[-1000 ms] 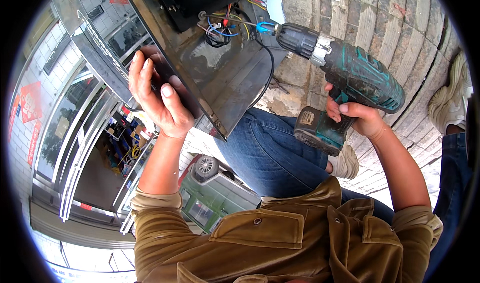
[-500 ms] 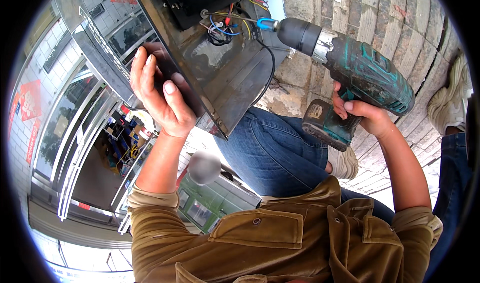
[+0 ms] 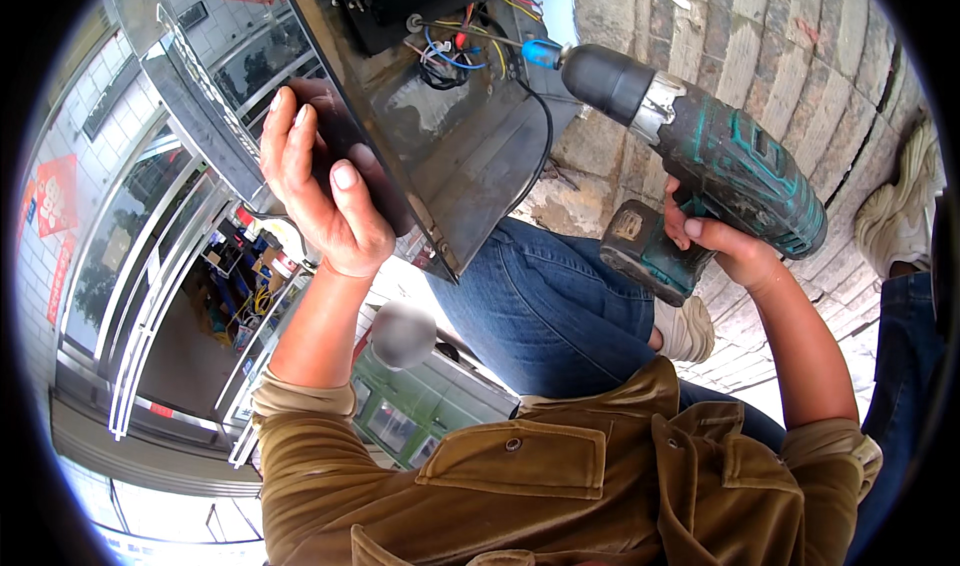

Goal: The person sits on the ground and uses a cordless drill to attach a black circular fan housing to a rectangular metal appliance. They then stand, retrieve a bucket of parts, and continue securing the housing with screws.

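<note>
My right hand [image 3: 728, 244] is wrapped round the grip of a dark green and black cordless drill [image 3: 745, 161]. A long thin bit with a blue sleeve [image 3: 541, 54] runs from its chuck into an open metal housing [image 3: 440, 191]. The bit's tip meets a small round fastener [image 3: 414, 23] beside a black part inside. My left hand [image 3: 325, 191] rests flat against the housing's shiny outer side, fingers stretched out and thumb apart. Red, yellow, blue and white wires [image 3: 455, 56] lie bunched in the housing. A black cable [image 3: 548, 131] loops along its right edge.
Grey paving [image 3: 740, 26] spreads at the right. Another person's shoe [image 3: 895, 206] and jeans stand at the far right edge. My bent knee [image 3: 540, 286] is close under the housing. A shopfront with glass doors [image 3: 130, 236] lies at the left.
The drill has shifted slightly down in the picture, its bit still reaching the fastener. My left hand stays against the housing, which sits marginally further right.
</note>
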### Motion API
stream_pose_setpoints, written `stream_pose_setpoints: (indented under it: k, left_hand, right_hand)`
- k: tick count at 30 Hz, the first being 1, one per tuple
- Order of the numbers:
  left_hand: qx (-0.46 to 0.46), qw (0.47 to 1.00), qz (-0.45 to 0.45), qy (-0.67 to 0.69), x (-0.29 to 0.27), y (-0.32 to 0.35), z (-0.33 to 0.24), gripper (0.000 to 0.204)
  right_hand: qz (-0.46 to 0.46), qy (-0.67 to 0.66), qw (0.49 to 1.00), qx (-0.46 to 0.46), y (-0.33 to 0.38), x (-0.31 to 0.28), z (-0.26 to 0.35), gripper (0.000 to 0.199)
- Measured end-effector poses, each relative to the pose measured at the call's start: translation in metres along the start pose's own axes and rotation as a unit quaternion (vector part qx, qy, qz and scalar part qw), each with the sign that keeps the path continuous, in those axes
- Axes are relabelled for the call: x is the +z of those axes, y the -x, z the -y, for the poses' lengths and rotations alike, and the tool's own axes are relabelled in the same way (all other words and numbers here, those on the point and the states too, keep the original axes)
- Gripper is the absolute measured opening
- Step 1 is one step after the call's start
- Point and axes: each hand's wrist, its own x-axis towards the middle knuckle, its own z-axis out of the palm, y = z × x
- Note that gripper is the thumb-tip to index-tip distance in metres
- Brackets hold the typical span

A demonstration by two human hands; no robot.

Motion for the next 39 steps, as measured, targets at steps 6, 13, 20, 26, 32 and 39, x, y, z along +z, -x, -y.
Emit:
stream_pose_setpoints:
  k: [6, 13, 20, 26, 32, 39]
  left_hand:
    - [0.018, 1.0, 0.007, -0.006, -0.001, -0.001, 0.004, 0.041]
    - [0.017, 1.0, -0.011, 0.012, 0.001, 0.002, 0.007, 0.039]
    - [-0.028, 0.999, -0.043, -0.011, 0.001, -0.002, -0.013, 0.035]
    - [-0.194, 0.952, -0.011, 0.237, 0.077, 0.026, -0.14, 0.042]
    - [-0.357, 0.867, -0.236, 0.255, 0.138, -0.002, -0.088, 0.062]
    - [-0.403, 0.838, -0.284, 0.235, 0.163, -0.021, -0.038, 0.053]
  right_hand:
    - [0.091, -0.256, 0.962, 0.037, -0.011, -0.009, -0.009, 0.047]
    - [0.113, -0.296, 0.947, 0.052, -0.014, -0.019, -0.011, 0.045]
    - [0.11, -0.256, 0.959, 0.043, -0.018, -0.031, 0.003, 0.044]
    - [0.133, -0.191, 0.971, 0.051, -0.029, -0.048, 0.04, 0.045]
    - [0.149, -0.148, 0.977, 0.042, -0.031, -0.055, 0.057, 0.044]
    - [0.156, -0.088, 0.983, 0.037, -0.032, -0.054, 0.077, 0.045]
